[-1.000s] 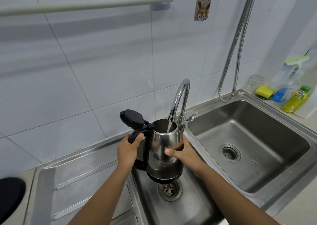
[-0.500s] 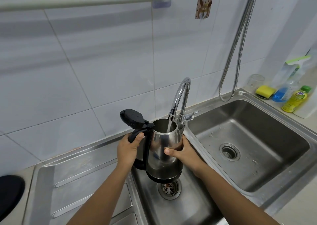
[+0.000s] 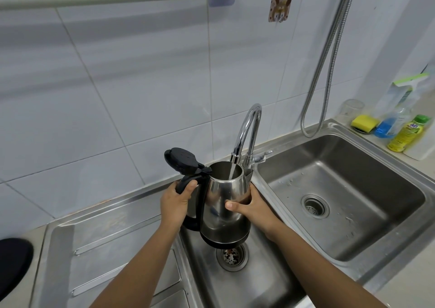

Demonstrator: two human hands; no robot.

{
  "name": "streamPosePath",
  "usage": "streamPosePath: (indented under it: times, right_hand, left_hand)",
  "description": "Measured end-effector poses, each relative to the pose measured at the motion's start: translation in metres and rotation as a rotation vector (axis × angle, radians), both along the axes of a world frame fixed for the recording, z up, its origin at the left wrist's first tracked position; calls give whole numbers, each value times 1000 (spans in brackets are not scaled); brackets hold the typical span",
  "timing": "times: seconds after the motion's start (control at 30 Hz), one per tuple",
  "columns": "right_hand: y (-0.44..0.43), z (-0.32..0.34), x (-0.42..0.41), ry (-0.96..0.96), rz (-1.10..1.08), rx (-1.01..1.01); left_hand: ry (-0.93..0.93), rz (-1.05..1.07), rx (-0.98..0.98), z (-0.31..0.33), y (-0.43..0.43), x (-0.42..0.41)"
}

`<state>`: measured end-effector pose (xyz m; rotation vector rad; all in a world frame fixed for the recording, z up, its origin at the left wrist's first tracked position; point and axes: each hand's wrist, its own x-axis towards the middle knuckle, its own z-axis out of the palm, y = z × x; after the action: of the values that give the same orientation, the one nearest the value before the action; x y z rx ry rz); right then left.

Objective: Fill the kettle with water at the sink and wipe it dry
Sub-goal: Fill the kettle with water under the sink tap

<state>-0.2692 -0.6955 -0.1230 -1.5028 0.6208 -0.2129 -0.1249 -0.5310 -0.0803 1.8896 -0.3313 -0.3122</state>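
Note:
A steel kettle (image 3: 223, 204) with a black base hangs upright above the small middle sink basin (image 3: 254, 282), over its drain. Its black lid (image 3: 181, 159) is flipped open to the back left. My left hand (image 3: 175, 204) grips the black handle. My right hand (image 3: 251, 207) wraps the kettle's right side, thumb across the front. A curved chrome faucet (image 3: 247, 129) arches over the kettle's mouth, and a thin stream of water runs from its spout into the opening.
A larger sink basin (image 3: 353, 225) lies to the right, a ribbed steel drainboard (image 3: 106, 249) to the left. A yellow sponge (image 3: 363, 122), spray bottle (image 3: 390, 124), green soap bottle (image 3: 408, 133) and glass (image 3: 352, 109) stand back right. A metal hose (image 3: 329, 56) hangs down the tiled wall.
Both hands and the kettle have stayed under the running faucet; only the camera view has shifted slightly.

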Motion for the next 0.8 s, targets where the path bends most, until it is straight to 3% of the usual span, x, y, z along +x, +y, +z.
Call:
streamPosePath:
  times: [0.8]
  right_hand:
    - [-2,0,-4,-5,-7,10]
  left_hand:
    - [13,3,-19,2,-3,-4]
